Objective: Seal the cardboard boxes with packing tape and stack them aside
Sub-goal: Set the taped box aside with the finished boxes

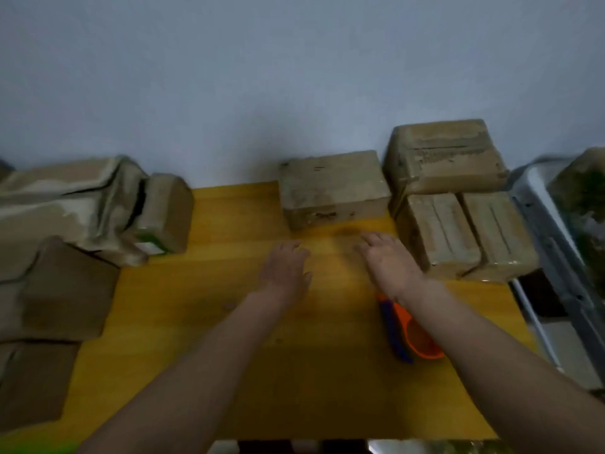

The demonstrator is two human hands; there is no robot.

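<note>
The squat brown cardboard box [334,188] sat at the yellow table's [229,224] far edge, at twelve o'clock from both empty, loose-fingered hands, long axis crosswise, the right hand [388,260] nearer than the left hand [286,268].

Nothing here can be read. The crumpled brown cardboard box [163,214] at the left edge of the yellow wooden table [229,322] carries a small white and green label [151,248], too blurred to make out. Dark marks on the brown cardboard box [334,188] at the table's far edge are just smudges.
</note>
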